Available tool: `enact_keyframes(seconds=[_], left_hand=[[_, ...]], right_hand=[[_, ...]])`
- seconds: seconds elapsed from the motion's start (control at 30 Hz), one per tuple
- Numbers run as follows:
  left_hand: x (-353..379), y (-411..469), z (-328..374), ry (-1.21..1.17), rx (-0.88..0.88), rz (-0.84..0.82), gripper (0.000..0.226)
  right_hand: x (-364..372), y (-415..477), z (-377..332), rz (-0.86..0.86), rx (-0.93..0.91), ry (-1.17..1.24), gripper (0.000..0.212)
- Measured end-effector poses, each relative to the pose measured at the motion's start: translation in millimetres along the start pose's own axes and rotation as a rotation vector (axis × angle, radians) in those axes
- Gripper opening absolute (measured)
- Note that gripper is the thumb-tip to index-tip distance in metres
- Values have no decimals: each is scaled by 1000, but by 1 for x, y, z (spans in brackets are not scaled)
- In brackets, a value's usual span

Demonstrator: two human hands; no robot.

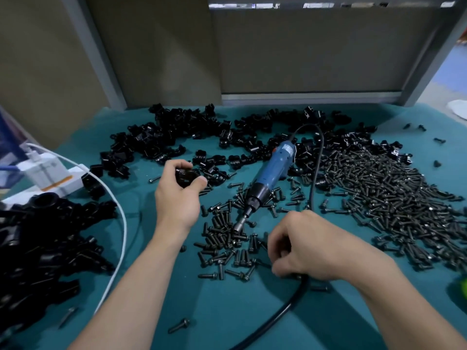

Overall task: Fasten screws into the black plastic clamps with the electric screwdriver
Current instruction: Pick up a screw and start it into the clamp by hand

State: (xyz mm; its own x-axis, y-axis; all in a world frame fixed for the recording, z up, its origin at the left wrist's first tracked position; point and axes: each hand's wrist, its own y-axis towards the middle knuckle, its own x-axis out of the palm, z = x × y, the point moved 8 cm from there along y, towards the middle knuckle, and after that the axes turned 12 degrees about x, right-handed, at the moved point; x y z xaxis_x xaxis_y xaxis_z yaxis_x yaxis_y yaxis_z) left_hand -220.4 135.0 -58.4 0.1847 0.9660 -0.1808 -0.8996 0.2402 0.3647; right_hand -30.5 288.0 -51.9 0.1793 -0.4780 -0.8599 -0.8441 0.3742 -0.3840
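Bare green mat (214, 319) at bottom centre; screws (384, 193) crowd right, clamps (177, 132) top, black cable (285, 309) crosses.

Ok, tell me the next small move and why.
Probably lift one of the screws with the right hand and seat it in the clamp: the left hand grips the clamp, the right hand curls down among the screws, and the screwdriver lies unheld.
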Motion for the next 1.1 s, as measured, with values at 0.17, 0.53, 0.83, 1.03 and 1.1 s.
enact_keyframes(seconds=[0.17, 0.53, 0.83, 1.03, 1.1], left_hand=[[-9, -7, -2, 2, -8, 33, 35], [23, -23, 3, -75, 55, -289, 46], [26, -8, 12, -482, -21, -375, 36], [27, -8, 16, -523, -24, -398, 44], [30, -8, 18, -514, -14, -414, 42]], right_hand=[[-20, 10, 26, 414, 164, 133, 17], [-29, 16, 19, 426, 61, 935, 20], [-81, 49, -38, 411, -137, 1023, 19], [-74, 54, -45, 360, -70, 779, 13], [-76, 55, -46, 379, -70, 736, 14]])
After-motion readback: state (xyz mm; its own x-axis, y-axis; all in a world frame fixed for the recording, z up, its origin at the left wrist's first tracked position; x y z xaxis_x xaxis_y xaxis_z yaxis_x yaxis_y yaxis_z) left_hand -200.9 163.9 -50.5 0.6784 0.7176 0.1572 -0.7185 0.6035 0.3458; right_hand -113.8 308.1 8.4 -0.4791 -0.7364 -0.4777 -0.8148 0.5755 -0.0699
